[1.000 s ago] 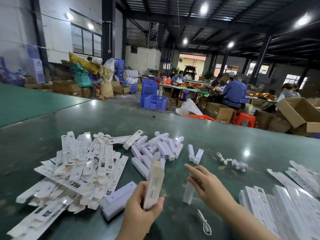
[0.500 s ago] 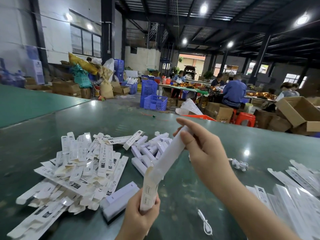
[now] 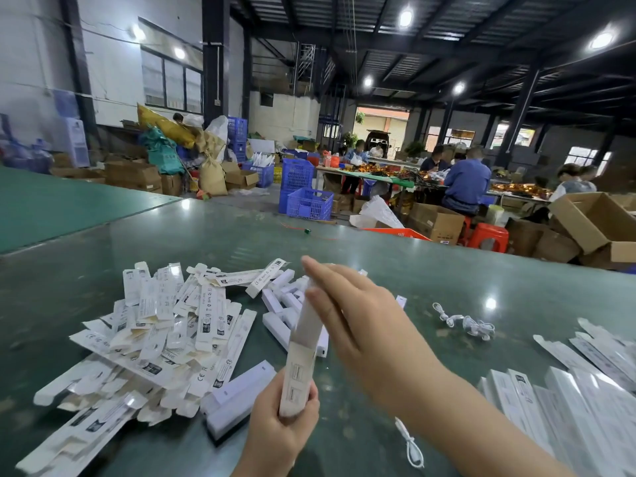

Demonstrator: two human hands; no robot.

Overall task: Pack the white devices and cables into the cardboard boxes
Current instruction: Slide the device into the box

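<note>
I am watching 2 hands at the lower middle of the frame working 1 box (image 3: pixel 298 370). The left hand (image 3: pixel 278 432) is gripping its lower end, fingers and thumb curled round it, and holding it tilted up off the table (image 3: pixel 430 270). The right hand (image 3: pixel 358 315) is pushing a device (image 3: pixel 308 320) down into the box's open top; its fingers are lying fairly straight along the device, though motion blur is keeping me from telling whether the thumb is pinching it behind.

I am judging the box as thin card: light, easy to crush, so I am wanting the grip kept on its narrow edges near the bottom, never squeezing the broad faces. The device is looking like smooth, stiff plastic, light and a little slippery; taking it by the long sides near the free end should be steering it straight in.

More devices (image 3: pixel 275 304) are lying in a heap just behind the hands, flat boxes (image 3: pixel 165 325) are spreading across the left of the frame, and another stack (image 3: pixel 568 407) is sitting at lower right. 1 cable (image 3: pixel 409 445) is lying at the bottom centre, limp and light, best pinched at its coil; another bundle (image 3: pixel 468 325) is resting at centre right.
</note>
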